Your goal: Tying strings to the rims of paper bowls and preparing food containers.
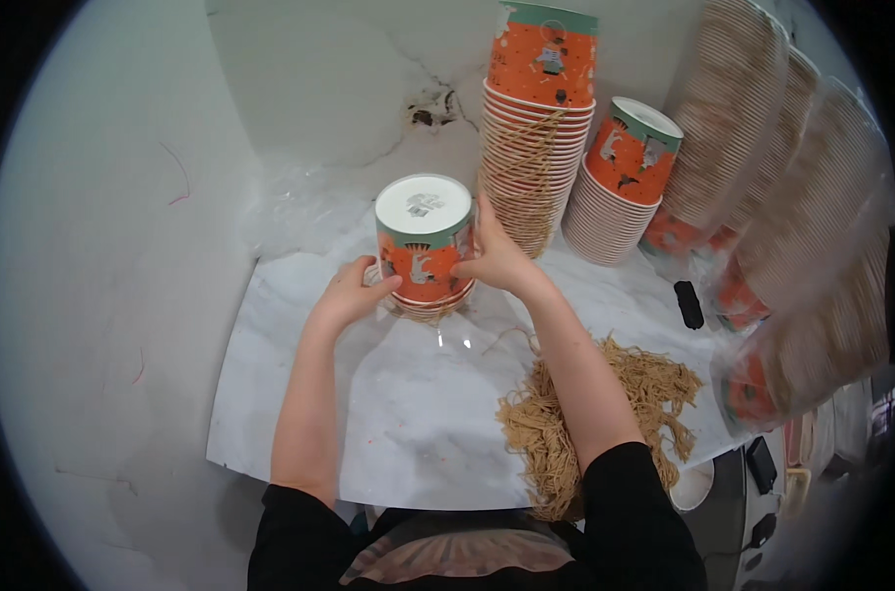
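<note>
Both my hands grip a short stack of upside-down paper cups (pixel 423 271), orange and green with printed figures and a white base facing up. It stands on the white marbled tabletop. My left hand (pixel 354 294) presses the lower left side, thumb in front. My right hand (pixel 501 254) wraps the right side, its thumb on the front and fingers partly hidden behind. Tan strands stick out beneath the stack's lowest rims. Under my right forearm lies a loose heap of tan crinkled strands (pixel 541 428), which look like shredded paper; the forearm covers part of it.
A tall stack of upside-down cups (pixel 531 148), strands between its rims, rises behind my right hand. Beside it stands a shorter stack (pixel 615 202). Plastic-wrapped cup sleeves (pixel 812 217) lean along the right, near a small black object (pixel 689 305). A wall (pixel 339 98) with a hole closes the back.
</note>
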The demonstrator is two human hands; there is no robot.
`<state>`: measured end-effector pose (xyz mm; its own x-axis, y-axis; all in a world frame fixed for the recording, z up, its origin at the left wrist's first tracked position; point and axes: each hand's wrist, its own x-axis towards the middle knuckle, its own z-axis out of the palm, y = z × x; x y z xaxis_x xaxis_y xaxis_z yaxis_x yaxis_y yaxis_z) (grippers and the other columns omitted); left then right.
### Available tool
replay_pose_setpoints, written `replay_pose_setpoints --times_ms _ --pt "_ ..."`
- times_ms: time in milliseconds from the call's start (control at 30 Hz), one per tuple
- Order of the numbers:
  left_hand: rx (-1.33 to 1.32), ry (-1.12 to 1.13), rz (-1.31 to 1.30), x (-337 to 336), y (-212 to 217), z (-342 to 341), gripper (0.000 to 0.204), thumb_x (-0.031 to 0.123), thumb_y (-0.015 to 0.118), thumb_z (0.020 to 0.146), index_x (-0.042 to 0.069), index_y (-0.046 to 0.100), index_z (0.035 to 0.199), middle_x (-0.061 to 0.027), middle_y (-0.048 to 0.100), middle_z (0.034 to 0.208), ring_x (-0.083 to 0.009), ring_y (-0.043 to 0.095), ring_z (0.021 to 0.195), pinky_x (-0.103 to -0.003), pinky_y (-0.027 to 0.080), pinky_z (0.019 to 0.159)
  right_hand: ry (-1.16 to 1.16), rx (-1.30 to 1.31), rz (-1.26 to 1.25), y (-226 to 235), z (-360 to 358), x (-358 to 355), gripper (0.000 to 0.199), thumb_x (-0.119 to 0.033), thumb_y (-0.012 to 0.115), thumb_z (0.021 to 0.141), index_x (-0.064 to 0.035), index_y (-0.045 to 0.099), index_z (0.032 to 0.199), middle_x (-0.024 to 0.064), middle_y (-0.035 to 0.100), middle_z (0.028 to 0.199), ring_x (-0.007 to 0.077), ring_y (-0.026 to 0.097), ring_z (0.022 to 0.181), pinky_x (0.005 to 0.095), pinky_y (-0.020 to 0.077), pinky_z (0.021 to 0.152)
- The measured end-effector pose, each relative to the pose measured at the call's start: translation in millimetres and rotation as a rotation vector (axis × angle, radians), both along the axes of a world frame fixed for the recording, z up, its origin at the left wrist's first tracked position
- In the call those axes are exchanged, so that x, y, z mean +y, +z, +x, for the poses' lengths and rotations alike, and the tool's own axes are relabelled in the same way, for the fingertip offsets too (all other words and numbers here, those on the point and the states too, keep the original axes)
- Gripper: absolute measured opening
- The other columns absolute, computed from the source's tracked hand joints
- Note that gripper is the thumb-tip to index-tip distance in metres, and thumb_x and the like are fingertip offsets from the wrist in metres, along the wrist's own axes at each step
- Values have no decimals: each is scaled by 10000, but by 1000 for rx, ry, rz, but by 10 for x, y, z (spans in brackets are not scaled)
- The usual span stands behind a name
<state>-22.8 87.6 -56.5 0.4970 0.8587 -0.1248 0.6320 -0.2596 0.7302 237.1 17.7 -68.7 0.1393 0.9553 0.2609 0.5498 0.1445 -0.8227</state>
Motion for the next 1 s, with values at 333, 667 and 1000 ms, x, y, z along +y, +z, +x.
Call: replay_pose_setpoints --times_ms 333,667,1000 --pt "-88 92 263 -207 292 -133 985 516 753 815 -7 305 1519 -302 240 1565 -368 467 1336 -412 435 1054 -535 75 506 1453 994 -701 273 -172 706 861 -13 730 1082 203 676 1181 319 656 1092 426 511 920" --pt "149 -258 189 -532 712 -457 753 464 711 877 3 478 1425 -211 590 1346 -343 591 1172 -403 482 992 -841 -698 340 1559 1955 -596 332 -181 789 777 -17 727 1060 207 688 1084 334 668 1005 420 523 888" --pt "81 -402 202 -747 928 -550 709 398 685 908 -7 443 1436 -248 564 1364 -384 545 1247 -412 447 1036 -858 -543 311 1839 2247 -527 297 -84 843 646 2 731 907 166 721 858 285 702 781 387 542 728"
